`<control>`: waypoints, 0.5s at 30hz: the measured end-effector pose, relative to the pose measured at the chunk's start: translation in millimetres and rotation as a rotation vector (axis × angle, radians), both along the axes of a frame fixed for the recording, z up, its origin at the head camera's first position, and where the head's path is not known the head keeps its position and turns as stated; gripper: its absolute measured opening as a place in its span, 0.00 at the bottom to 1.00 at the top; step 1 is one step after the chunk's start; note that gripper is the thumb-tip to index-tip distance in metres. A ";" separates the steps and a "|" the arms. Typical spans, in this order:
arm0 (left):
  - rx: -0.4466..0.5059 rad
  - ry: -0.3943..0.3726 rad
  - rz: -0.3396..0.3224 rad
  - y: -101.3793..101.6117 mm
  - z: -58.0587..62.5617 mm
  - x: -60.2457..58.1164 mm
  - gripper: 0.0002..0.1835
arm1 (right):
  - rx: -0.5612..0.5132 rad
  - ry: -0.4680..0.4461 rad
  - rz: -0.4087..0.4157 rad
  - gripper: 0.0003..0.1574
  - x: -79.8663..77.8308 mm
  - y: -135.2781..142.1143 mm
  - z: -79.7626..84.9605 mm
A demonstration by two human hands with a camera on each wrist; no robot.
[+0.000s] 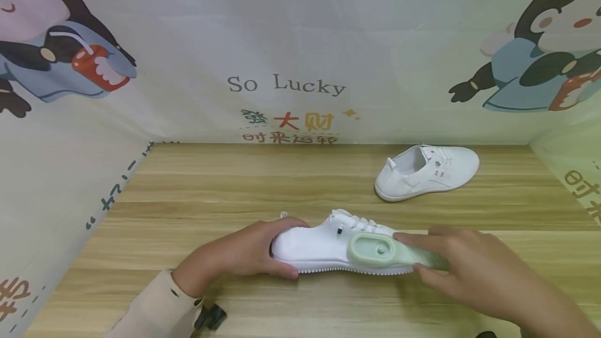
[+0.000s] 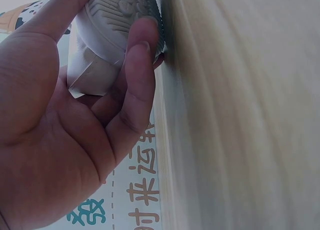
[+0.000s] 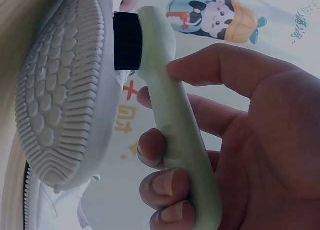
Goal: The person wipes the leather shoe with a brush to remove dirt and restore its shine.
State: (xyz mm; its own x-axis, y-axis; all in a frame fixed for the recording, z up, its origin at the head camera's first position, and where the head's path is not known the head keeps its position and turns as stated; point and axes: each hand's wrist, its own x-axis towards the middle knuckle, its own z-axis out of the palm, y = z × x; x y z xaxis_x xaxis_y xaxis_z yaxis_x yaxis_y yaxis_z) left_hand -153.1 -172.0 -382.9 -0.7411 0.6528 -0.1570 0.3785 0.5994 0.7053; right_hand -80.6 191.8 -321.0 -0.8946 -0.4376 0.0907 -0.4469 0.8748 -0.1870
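A white lace-up shoe (image 1: 312, 244) is held up near the front of the table, its toe pointing right. My left hand (image 1: 255, 248) grips it round the heel; the left wrist view shows the fingers curled at the heel and patterned sole (image 2: 120, 19). My right hand (image 1: 474, 267) holds a pale green brush (image 1: 373, 249) by its handle, fingers wrapped round it in the right wrist view. The brush's black bristles (image 3: 127, 41) touch the shoe's side just above the sole. In the head view the brush head covers part of the shoe's forward side.
Behind, to the right, a second white shoe (image 1: 429, 173) stands upright on the wooden table (image 1: 225, 181). A printed backdrop (image 1: 291, 40) with cartoon figures and lettering rises at the back and both sides. A small black object (image 1: 211, 317) shows beside the left sleeve.
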 end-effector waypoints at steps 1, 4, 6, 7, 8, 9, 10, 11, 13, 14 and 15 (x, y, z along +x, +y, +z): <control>0.000 -0.002 -0.001 -0.1 0.1 0.1 0.40 | 0.000 -0.006 -0.002 0.29 0.0 -1.1 -0.3; 0.004 -0.006 -0.002 -0.1 0.2 0.0 0.40 | -0.006 -0.016 0.003 0.30 -0.3 -5.0 -1.8; 0.007 -0.009 -0.002 0.0 0.1 0.0 0.41 | -0.013 -0.020 0.014 0.29 -0.6 -8.2 -3.5; 0.009 -0.010 -0.002 0.0 0.0 0.0 0.40 | -0.014 -0.014 0.020 0.29 -0.7 -9.8 -4.6; 0.012 -0.011 -0.003 0.1 -0.1 -0.1 0.40 | -0.017 -0.006 0.029 0.29 -0.8 -11.5 -5.8; 0.013 -0.012 -0.003 0.2 -0.1 -0.1 0.40 | -0.017 -0.004 0.035 0.30 -0.9 -13.3 -7.2; 0.015 -0.013 -0.005 0.3 -0.1 -0.2 0.40 | -0.017 0.006 0.043 0.30 -0.9 -15.0 -8.6; 0.016 -0.011 -0.006 0.4 -0.1 -0.2 0.40 | -0.019 0.018 0.052 0.30 -0.6 -16.9 -10.1; 0.017 -0.010 -0.009 0.4 -0.2 -0.2 0.40 | -0.019 0.039 0.064 0.31 0.0 -20.9 -12.5; 0.018 -0.010 -0.010 0.4 -0.2 -0.2 0.40 | -0.019 0.044 0.069 0.32 0.5 -22.8 -13.6; 0.020 -0.010 -0.011 0.3 -0.2 -0.2 0.40 | -0.018 0.054 0.073 0.32 1.1 -24.6 -14.5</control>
